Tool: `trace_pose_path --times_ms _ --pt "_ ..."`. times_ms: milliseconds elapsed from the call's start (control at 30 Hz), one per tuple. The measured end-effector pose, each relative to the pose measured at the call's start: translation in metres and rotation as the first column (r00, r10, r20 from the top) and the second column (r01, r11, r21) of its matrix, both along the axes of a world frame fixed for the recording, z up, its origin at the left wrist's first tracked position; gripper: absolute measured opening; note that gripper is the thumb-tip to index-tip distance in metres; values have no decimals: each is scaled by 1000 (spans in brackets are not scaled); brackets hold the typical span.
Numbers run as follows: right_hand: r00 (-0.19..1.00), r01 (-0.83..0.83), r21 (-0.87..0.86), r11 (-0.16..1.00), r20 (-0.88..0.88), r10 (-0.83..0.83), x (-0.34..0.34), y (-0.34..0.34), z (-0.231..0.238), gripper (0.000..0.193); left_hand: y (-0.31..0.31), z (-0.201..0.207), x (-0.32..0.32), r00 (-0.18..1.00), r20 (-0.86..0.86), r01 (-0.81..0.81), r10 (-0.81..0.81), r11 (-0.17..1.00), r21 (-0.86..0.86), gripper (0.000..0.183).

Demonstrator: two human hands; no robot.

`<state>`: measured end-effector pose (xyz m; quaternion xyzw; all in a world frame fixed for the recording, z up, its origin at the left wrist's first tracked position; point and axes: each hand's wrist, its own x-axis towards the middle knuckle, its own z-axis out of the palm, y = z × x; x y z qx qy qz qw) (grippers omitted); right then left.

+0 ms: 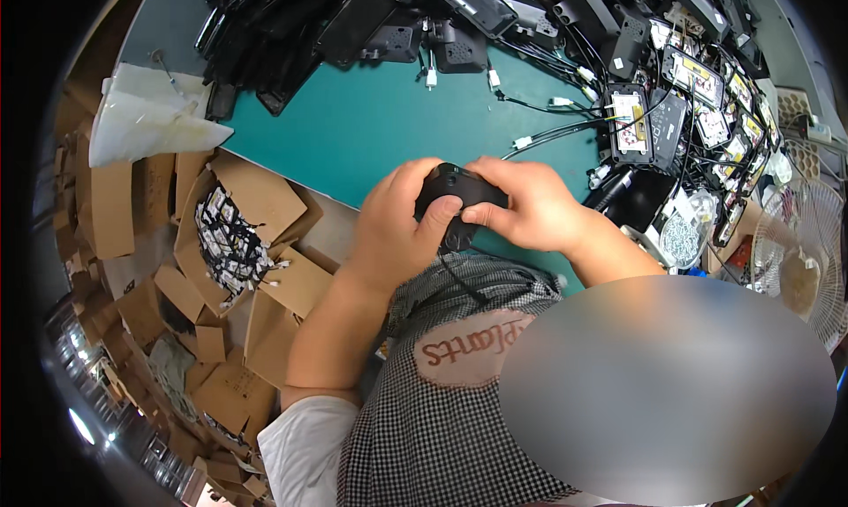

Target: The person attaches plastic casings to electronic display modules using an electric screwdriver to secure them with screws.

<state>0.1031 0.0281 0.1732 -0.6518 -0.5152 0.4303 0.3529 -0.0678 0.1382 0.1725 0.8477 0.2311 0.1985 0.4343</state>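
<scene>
Gripping the black casing (pixel 468 187), both hands (pixel 397 208) (pixel 534 208) partly hide it.

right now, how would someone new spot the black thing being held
Find the green bench top, then the checked apron at its near edge. There, the left hand and right hand hold a black piece, a dark cable below it. Unlike the black parts piled beyond, it alone is held in both hands.
</scene>
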Motion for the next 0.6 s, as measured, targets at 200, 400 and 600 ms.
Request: trace_pose_path --times_ms 200,400,600 --pt "994 -39 -55 998 99 45 0 1 4 39 -10 -15 -2 997 20 -75 76 997 -32 33" --pt "932 64 -283 957 -325 -158 16 1 -61 47 14 -80 -32 929 -42 -310 369 706 -637 35" --pt "808 200 -328 923 -478 -345 -41 12 -122 52 64 -91 -63 969 -147 -246 197 785 -568 48"
